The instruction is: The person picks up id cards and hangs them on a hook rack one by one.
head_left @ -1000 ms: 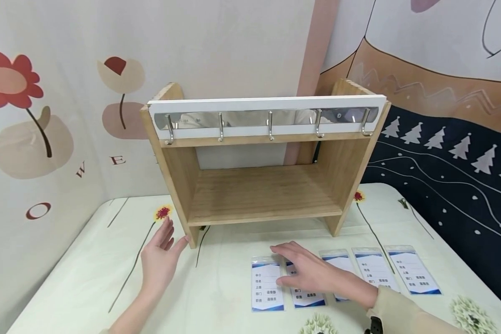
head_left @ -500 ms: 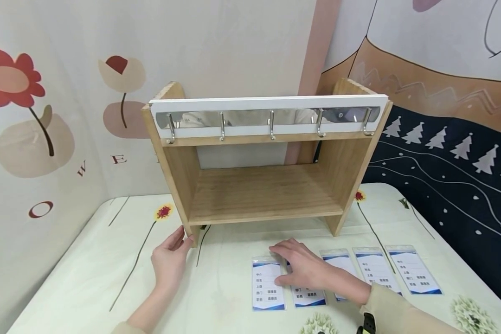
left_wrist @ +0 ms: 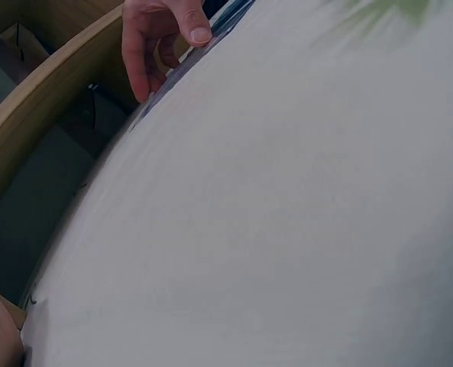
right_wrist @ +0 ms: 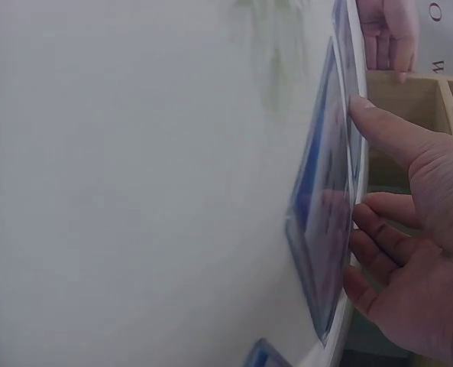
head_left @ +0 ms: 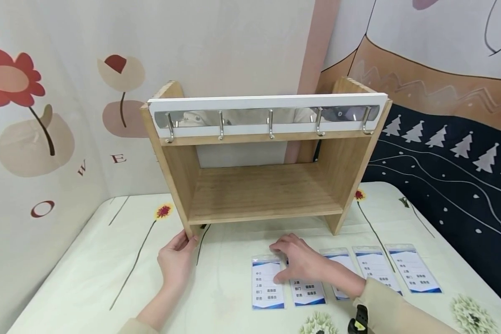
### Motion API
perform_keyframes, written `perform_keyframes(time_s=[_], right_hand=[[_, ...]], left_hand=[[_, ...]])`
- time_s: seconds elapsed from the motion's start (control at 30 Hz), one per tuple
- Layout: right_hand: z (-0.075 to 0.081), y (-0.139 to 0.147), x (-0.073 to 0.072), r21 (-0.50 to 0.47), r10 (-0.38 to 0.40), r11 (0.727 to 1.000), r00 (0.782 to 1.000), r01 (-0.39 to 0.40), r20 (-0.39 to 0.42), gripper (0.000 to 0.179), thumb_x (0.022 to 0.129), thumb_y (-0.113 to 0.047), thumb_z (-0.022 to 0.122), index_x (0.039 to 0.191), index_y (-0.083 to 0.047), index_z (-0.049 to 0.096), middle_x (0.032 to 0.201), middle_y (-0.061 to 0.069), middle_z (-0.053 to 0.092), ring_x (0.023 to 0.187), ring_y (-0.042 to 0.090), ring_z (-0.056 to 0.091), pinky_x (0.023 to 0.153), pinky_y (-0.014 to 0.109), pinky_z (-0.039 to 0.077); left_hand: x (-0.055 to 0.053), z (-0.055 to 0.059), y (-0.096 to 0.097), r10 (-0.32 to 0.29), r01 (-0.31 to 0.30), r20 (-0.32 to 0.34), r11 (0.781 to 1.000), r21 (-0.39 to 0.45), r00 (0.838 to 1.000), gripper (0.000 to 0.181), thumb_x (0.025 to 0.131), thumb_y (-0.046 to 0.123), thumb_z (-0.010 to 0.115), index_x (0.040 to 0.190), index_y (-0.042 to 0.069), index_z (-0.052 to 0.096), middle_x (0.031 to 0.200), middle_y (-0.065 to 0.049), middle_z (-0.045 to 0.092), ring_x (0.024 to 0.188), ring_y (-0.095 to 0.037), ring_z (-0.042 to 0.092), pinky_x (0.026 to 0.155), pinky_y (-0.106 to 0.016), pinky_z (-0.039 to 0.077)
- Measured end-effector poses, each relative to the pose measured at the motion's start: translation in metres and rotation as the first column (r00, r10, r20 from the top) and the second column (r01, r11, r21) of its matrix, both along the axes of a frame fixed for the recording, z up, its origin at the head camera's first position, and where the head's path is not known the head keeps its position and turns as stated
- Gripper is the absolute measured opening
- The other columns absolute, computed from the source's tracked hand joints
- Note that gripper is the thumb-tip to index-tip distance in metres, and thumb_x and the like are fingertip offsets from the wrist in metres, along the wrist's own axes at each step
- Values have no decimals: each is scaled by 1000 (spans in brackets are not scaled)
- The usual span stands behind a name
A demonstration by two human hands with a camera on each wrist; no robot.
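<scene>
A wooden shelf unit [head_left: 263, 192] stands upright on the cloth-covered table. My left hand [head_left: 176, 264] pinches the bottom of its left front leg, thumb at the front and fingers round the outer side. My right hand [head_left: 302, 262] hovers low over the badges with curved fingers and partly covers the second badge [head_left: 309, 294] from the left. Its thumb lies near the right edge of the leftmost badge [head_left: 268, 286], its fingertips by that badge's top corner. In the right wrist view, the thumb [right_wrist: 390, 130] and fingers are spread apart at the badge [right_wrist: 321, 199].
Several more badges in clear sleeves, such as the rightmost badge [head_left: 413, 271], lie in the row on the right. A white rail with metal hooks [head_left: 270, 123] runs across the shelf's top front. Printed curtains [head_left: 250, 51] hang behind the table.
My left hand has moved right and slightly down from beside the shelf and now grips its left front leg. My right hand has shifted only slightly over the badges; the badges look unmoved.
</scene>
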State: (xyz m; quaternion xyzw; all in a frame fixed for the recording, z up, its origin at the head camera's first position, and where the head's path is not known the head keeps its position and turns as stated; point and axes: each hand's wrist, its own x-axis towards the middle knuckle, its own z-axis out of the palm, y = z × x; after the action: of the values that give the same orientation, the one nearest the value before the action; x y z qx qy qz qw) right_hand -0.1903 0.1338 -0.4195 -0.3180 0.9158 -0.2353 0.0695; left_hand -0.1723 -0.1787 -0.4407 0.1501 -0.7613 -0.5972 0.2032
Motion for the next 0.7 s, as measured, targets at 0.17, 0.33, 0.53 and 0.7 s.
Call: perform_keyframes(time_s=[0.17,0.33,0.53,0.7], right_hand=[[3,-2,-1,10,1,1000,1000,-1,17,65,74,-35,93,127,-5,69,120,4,65,116,26,54,98,49,46],[3,-4,-3,-1,1,1000,1000,-1,32,63,73,-31,94,125,-5,70,121,5,67,118,29,54,103,54,43],[2,-7,-5,-9,-4,1000,998,4,55,61,71,-28,95,122,-5,70,115,2,66,112,27,54,101,53,42],[3,-8,-7,-18,-12,1000,997,13,77,57,69,-27,96,116,-9,70,107,-5,60,106,22,52,99,52,41]], left_hand=[[-1,-3,-1,9,-9,5,1000,-1,1000,40,96,5,70,133,-6,63,123,-26,67,114,-37,67,74,-5,48],[-1,-4,-1,34,-34,10,999,-18,999,36,96,8,71,130,-4,67,120,-23,69,111,-34,68,72,-4,48],[-1,-5,-1,48,-48,19,999,-27,999,34,95,10,71,127,-4,69,117,-22,70,109,-33,69,71,-4,47],[-1,-4,-2,36,-36,27,999,-20,999,35,96,11,71,128,-4,68,118,-22,70,111,-33,68,71,-3,47]])
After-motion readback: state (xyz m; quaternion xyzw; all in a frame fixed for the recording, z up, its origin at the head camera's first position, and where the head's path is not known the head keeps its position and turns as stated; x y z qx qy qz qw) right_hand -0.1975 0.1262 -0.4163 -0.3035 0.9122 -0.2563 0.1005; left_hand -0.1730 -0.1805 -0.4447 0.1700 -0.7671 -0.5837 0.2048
